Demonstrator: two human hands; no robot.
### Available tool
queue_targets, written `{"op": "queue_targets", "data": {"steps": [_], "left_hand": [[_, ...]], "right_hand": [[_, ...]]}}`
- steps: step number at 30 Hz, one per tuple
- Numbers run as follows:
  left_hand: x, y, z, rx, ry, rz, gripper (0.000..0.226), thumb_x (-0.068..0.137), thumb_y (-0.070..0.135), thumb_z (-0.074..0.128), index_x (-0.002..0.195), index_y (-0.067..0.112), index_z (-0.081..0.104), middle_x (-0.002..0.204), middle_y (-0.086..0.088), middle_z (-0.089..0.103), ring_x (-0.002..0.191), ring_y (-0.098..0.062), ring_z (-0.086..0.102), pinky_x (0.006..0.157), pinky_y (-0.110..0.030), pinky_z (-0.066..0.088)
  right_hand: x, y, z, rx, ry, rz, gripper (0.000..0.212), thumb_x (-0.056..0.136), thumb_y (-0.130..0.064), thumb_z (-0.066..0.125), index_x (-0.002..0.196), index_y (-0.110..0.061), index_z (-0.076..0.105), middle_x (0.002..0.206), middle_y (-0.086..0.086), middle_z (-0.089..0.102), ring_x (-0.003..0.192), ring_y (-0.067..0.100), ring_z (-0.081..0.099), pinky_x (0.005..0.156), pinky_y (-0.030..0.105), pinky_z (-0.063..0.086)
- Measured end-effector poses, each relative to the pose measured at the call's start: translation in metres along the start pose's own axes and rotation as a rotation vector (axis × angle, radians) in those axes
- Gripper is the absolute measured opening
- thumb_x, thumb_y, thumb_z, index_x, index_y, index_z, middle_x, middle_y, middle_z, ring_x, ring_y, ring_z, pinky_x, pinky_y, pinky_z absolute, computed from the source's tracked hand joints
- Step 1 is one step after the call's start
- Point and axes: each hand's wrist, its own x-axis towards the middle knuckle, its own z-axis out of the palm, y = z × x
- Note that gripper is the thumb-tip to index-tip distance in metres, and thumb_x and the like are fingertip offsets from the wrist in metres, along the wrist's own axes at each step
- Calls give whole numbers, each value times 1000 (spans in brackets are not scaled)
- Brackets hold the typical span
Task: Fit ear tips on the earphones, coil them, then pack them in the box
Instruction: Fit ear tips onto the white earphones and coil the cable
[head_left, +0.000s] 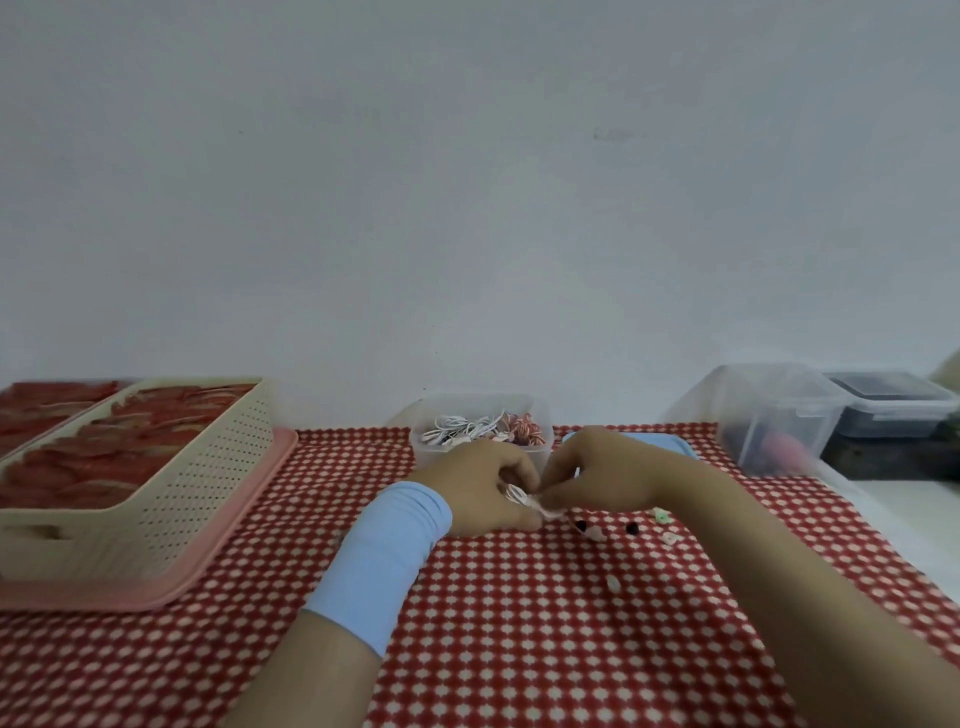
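My left hand (480, 491) and right hand (597, 480) pinched the earphones (522, 498) between them, just above the desk (519, 623). A slack pinch might have dropped them among the loose ear tips (671, 538).

Left grip (483, 491) and right grip (597, 475) close together, both curled in a pinch, forearms forward.

earphones (522, 498): small white/pink cable bundle, pinched between fingertips of left hand (480, 488) and right hand (597, 478), low over desk (519, 649); detail blurred.
ear tips (631, 529): loose on desk just right of hands, scattered apart; two black, one pinkish, one green, few whitish.
spare earphones (467, 431): coiled, white and red-white, piled in clear tub (431, 456) behind hands.
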Motion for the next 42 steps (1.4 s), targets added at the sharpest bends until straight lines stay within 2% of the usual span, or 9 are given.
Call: {"op": "queue_targets", "data": {"steps": [3, 5, 10, 14, 19, 24, 29, 36, 42], "left_hand": [[6, 9, -1, -76, 49, -6, 26, 81, 28, 77, 104, 30, 66, 99, 10, 70, 82, -2, 64, 77, -12, 49], [13, 16, -4, -135, 40, -17, 25, 87, 26, 70, 111, 31, 65, 92, 7, 73, 78, -6, 70, 79, -21, 56], [21, 25, -12, -239, 128, 5, 18, 96, 20, 59, 110, 25, 68, 70, 8, 70, 57, 1, 64, 55, -9, 47], [24, 20, -11, -335, 119, -35, 16, 94, 17, 63, 108, 22, 68, 76, -2, 74, 66, -10, 67, 68, -21, 56], [26, 14, -7, -232, 43, -98, 9, 91, 20, 66, 99, 23, 66, 73, 6, 71, 61, 0, 65, 61, -17, 52], [28, 15, 5, 112, 40, -174, 10, 87, 30, 67, 95, 27, 72, 95, 12, 71, 90, -8, 66, 82, -25, 48], [28, 21, 1, 342, -3, -212, 22, 84, 36, 71, 104, 31, 76, 108, 12, 72, 97, -11, 65, 92, -30, 51], [28, 35, 12, 244, 8, -47, 22, 87, 26, 69, 107, 32, 75, 107, 18, 71, 94, 0, 61, 88, -18, 48], [39, 34, 45, 329, -97, -31, 25, 87, 34, 69, 111, 35, 72, 114, 17, 70, 103, -8, 63, 98, -34, 50]], "right_hand": [[-2, 8, -8, 180, 33, 11, 15, 93, -35, 68, 85, -26, 78, 85, -2, 75, 76, 9, 64, 77, 27, 51], [-3, 15, -10, 285, 49, 32, 29, 99, -42, 59, 98, -19, 77, 95, 4, 76, 85, 15, 69, 84, 32, 55], [-15, 26, -19, 596, -35, -38, 45, 101, -47, 54, 115, -9, 71, 108, 11, 76, 100, 25, 72, 95, 38, 56], [-16, 34, -23, 501, -64, -64, 18, 94, -26, 71, 100, -10, 77, 106, 15, 75, 87, 16, 64, 87, 34, 53], [-16, 39, -25, 393, -135, 49, 22, 100, -29, 64, 87, -21, 79, 88, -1, 75, 77, 9, 61, 79, 30, 54], [-6, 40, -10, 233, -136, 152, 14, 97, -21, 67, 105, -21, 79, 97, -2, 78, 81, 10, 71, 69, 20, 58], [-6, 38, -12, 219, -148, 177, 19, 97, -14, 66, 111, -12, 78, 94, 1, 80, 81, 16, 77, 63, 23, 59], [-22, 49, -44, 88, 11, 194, 11, 89, -14, 73, 93, -21, 80, 78, -10, 77, 63, 5, 70, 54, 20, 51], [-25, 61, -44, -76, -27, 290, 15, 84, -15, 79, 81, -29, 80, 69, -10, 74, 59, 5, 67, 49, 16, 46]]}}
